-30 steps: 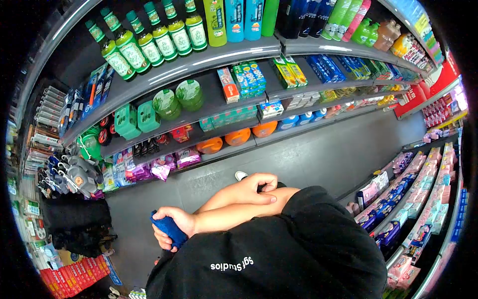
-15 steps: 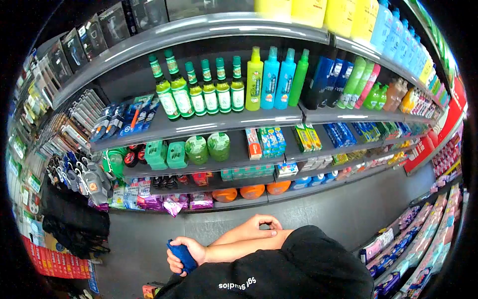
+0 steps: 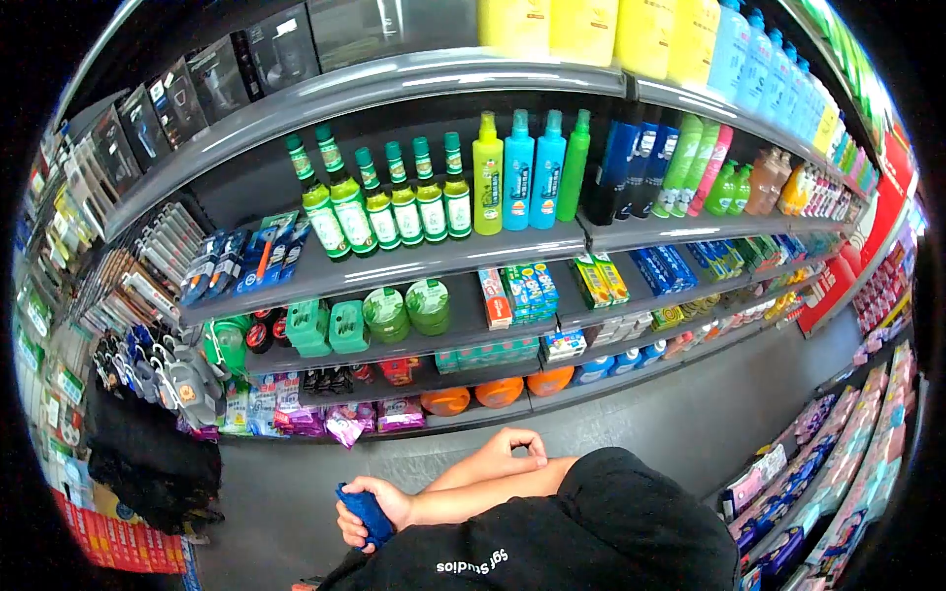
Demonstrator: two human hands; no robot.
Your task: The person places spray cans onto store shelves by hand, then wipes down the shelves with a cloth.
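My forearms cross in front of my black shirt. My right hand (image 3: 387,503) reaches across to the left, its fingers wrapped round a dark blue bundle (image 3: 366,516) that looks soft, like folded cloth. My left hand (image 3: 500,453) lies just above the right forearm. Its fingers are curled so that index and thumb come together in a loop, with nothing visible between them; the other fingers are hidden. Both hands are low, short of the shelves and touching no goods.
Ahead stands a shelf unit (image 3: 394,264) with green-capped bottles (image 3: 352,214), spray bottles (image 3: 518,172), toothpaste boxes (image 3: 601,281) and green tubs (image 3: 429,306). Black bags (image 3: 153,458) hang at left. Pink and blue packs (image 3: 818,468) fill a rack at right. Grey floor (image 3: 631,414) lies between.
My view has tilted slightly upward, so the shelves sit a little lower in it. Both hands keep nearly the same pose, and the blue bundle stays in my right hand.
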